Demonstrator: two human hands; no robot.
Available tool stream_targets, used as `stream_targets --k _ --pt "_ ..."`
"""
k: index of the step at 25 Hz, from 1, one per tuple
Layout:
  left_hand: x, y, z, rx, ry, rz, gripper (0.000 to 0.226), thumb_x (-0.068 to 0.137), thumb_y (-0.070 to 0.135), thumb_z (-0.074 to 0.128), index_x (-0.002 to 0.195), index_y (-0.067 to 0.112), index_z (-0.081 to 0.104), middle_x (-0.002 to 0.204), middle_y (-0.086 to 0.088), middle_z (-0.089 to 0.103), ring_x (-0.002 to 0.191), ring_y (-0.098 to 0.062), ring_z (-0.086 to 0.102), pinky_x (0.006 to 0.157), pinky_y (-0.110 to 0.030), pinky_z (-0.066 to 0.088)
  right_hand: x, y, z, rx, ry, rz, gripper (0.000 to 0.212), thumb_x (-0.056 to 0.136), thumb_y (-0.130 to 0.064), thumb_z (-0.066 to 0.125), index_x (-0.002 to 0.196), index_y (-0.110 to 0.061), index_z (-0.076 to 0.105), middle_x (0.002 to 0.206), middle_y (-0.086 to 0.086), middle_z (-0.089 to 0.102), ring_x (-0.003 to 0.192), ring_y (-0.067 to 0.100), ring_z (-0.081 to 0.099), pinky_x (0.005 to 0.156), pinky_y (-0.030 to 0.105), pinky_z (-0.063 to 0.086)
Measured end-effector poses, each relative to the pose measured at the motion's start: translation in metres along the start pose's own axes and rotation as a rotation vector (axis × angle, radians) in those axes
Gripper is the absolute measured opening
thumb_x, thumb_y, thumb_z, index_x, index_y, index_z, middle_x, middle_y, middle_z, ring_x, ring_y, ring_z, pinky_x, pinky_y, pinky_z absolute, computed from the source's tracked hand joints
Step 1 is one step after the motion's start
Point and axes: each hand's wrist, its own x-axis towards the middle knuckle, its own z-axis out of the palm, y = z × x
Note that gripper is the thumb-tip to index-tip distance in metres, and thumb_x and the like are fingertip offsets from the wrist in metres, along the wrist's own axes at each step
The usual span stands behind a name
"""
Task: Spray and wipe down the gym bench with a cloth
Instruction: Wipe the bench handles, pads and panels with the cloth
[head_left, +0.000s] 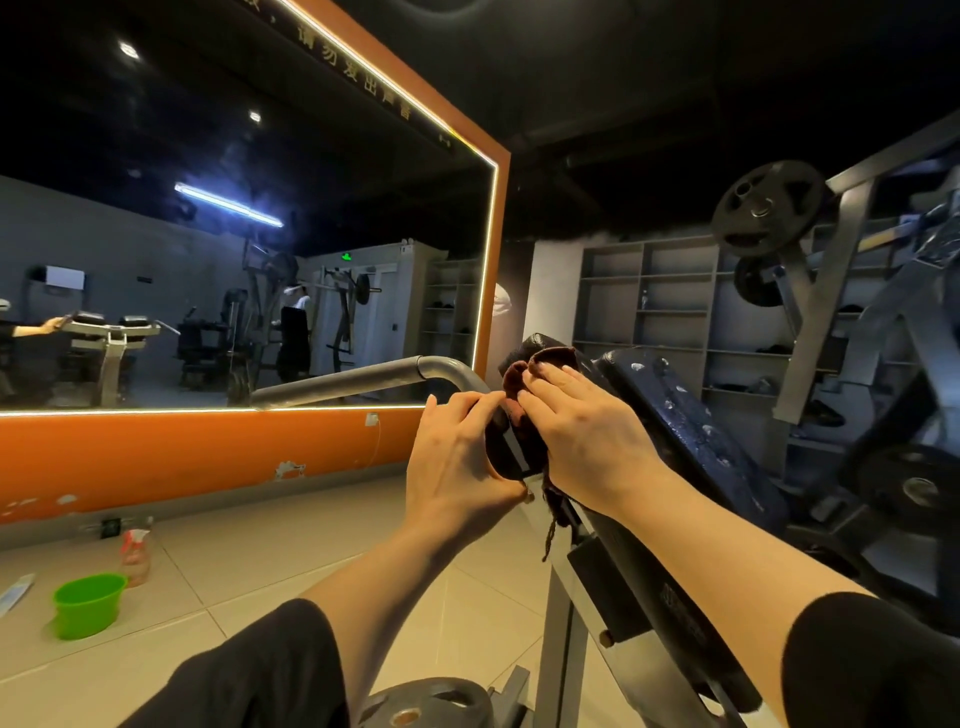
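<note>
both arms extended — left hand (457, 457) fingers curled, right hand (582, 431) flat, fingers straight.

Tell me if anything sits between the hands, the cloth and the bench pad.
Nothing visible does. The right hand presses flat on the dark reddish-brown cloth, which lies directly on the black padded bench pad's upper edge. The left hand grips the pad's near edge beside the grey metal tube handle.

The right hand (582, 431) is covering most of the dark red cloth (540, 364). The spray bottle (136, 551) is looking blurry. The picture's bottom edge is cutting off the weight plate (426, 704).
</note>
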Motion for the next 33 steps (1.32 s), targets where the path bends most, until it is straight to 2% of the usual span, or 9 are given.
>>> stream_targets --k 4,8,12,14,16,20,26,29,33 --pt "0.000 -0.001 0.000 0.012 0.016 0.012 0.078 0.065 0.030 0.082 0.135 0.021 0.049 0.131 0.001 0.052 0.124 -0.017 0.044 0.112 -0.025 -0.001 -0.022 0.003 -0.001 0.009 0.044 -0.022 0.046 0.074 -0.016 0.078 0.118 -0.006 0.067 0.122 0.011 0.066 0.118 0.030 0.060 0.101 0.042 0.047" --pt "0.000 0.001 -0.001 0.014 0.022 0.009 0.078 0.066 0.029 0.082 0.136 0.022 0.048 0.133 0.002 0.051 0.126 -0.018 0.042 0.112 -0.026 -0.001 -0.049 0.005 -0.004 0.008 0.059 -0.041 0.038 0.081 -0.024 0.064 0.115 -0.007 0.069 0.119 0.009 0.068 0.117 0.028 0.061 0.100 0.036 0.044" --pt "0.000 0.004 0.001 0.006 0.038 0.014 0.078 0.066 0.031 0.080 0.137 0.022 0.049 0.132 0.001 0.052 0.126 -0.019 0.042 0.111 -0.025 -0.001 -0.056 0.004 -0.002 -0.060 0.097 -0.027 0.042 0.078 -0.022 0.069 0.116 -0.005 0.068 0.120 0.013 0.067 0.115 0.030 0.062 0.099 0.035 0.041" --pt "0.001 0.006 0.003 -0.016 0.062 0.028 0.077 0.063 0.041 0.072 0.134 0.021 0.051 0.130 0.001 0.054 0.125 -0.019 0.044 0.111 -0.025 -0.001 -0.036 0.005 0.000 -0.104 0.125 -0.006 0.045 0.080 -0.020 0.064 0.121 -0.003 0.064 0.123 0.015 0.064 0.117 0.032 0.060 0.100 0.036 0.039" --pt "0.002 0.006 0.005 -0.035 0.070 0.041 0.075 0.061 0.050 0.066 0.130 0.023 0.054 0.127 0.003 0.056 0.123 -0.017 0.046 0.112 -0.027 0.001 -0.006 0.003 0.002 -0.115 0.118 0.024 0.047 0.082 -0.019 0.068 0.126 -0.005 0.061 0.131 0.016 0.059 0.124 0.034 0.055 0.103 0.037 0.035" --pt "0.002 -0.001 0.007 -0.028 0.076 0.086 0.074 0.061 0.051 0.068 0.129 0.025 0.054 0.124 0.005 0.057 0.120 -0.015 0.049 0.114 -0.029 0.004 0.021 0.002 0.005 -0.097 0.055 0.025 0.051 0.088 -0.019 0.066 0.136 -0.010 0.053 0.148 0.014 0.042 0.135 0.034 0.042 0.108 0.041 0.034" --pt "0.002 -0.006 0.009 0.030 0.069 0.108 0.079 0.062 0.048 0.069 0.134 0.021 0.052 0.126 0.000 0.058 0.120 -0.020 0.050 0.115 -0.037 0.009 -0.039 0.011 -0.002 0.025 0.017 -0.083 0.049 0.076 -0.019 0.076 0.122 -0.009 0.065 0.130 0.006 0.062 0.121 0.025 0.059 0.103 0.036 0.044" --pt "0.003 0.002 0.008 0.043 0.012 0.071 0.083 0.070 0.042 0.074 0.143 0.023 0.040 0.140 0.002 0.047 0.132 -0.019 0.040 0.117 -0.040 0.007 -0.071 0.016 -0.009 0.011 -0.056 -0.113 0.054 0.069 -0.021 0.083 0.119 -0.011 0.067 0.127 0.004 0.064 0.117 0.022 0.061 0.101 0.033 0.043" --pt "-0.005 0.013 0.014 0.122 -0.053 0.021 0.089 0.080 0.040 0.070 0.152 0.030 0.018 0.161 0.001 0.009 0.148 -0.019 0.006 0.115 -0.043 -0.008 -0.102 0.017 -0.017 -0.029 -0.122 -0.121 0.056 0.064 -0.022 0.086 0.117 -0.012 0.068 0.124 0.004 0.066 0.114 0.022 0.063 0.098 0.032 0.042"
